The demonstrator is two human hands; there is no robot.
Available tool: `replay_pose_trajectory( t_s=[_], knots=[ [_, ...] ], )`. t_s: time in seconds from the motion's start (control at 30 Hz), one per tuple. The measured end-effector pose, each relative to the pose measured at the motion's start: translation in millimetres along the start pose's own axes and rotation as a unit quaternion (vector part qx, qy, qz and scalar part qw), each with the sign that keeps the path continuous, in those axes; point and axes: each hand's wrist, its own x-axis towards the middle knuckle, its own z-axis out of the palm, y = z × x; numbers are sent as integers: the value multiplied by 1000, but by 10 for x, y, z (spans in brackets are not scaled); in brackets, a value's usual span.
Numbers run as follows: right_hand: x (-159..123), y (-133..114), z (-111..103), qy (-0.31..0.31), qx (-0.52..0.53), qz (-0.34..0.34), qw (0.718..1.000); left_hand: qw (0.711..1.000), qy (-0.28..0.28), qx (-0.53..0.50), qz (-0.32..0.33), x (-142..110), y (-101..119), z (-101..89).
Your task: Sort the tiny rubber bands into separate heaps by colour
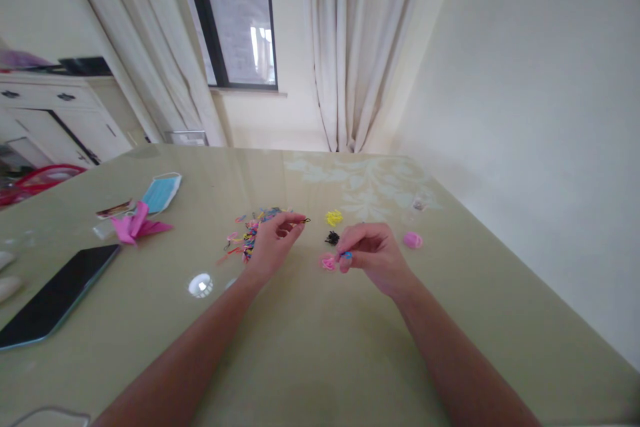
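Note:
My left hand (274, 240) reaches over the right side of a mixed pile of small coloured rubber bands (249, 237), partly covering it. Pinched at its fingertips is a small dark band (307, 220). My right hand (373, 255) is closed too, with a small blue band (347, 255) between thumb and fingers. Just left of it lie three sorted heaps: yellow bands (333, 217), black bands (332, 238) and pink bands (328, 262). The bands are too small to show their exact shape.
A pink round object (413, 240) and a small clear item (419, 203) sit on the right. Leftward are a clear dome-like piece (201, 285), pink folded paper (137, 225), a blue face mask (161, 193) and a dark tablet (59, 293). A wall (550, 147) borders the table's right.

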Motion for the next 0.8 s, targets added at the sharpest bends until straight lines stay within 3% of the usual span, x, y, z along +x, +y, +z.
replay_pose_trajectory(
  t_s=[0.17,0.33,0.43,0.57,0.7,0.8],
  knots=[
    [-2,-27,-36,6,-4,-11,1000,1000,5,-3,-1,7,-24,-7],
    [144,3,-356,185,-97,-47,977,1000,7,-24,-7,8,-40,1],
    [220,89,-679,261,-237,-29,935,999,2,-43,-14,7,-34,4],
    [226,252,-1012,268,-431,21,861,998,-2,-56,-13,3,-29,9],
    [197,377,-1118,241,-557,56,793,998,-10,-62,-7,-8,-24,19],
    [187,427,-1139,219,-596,63,770,997,-15,-74,-2,-19,17,20]
  ],
)
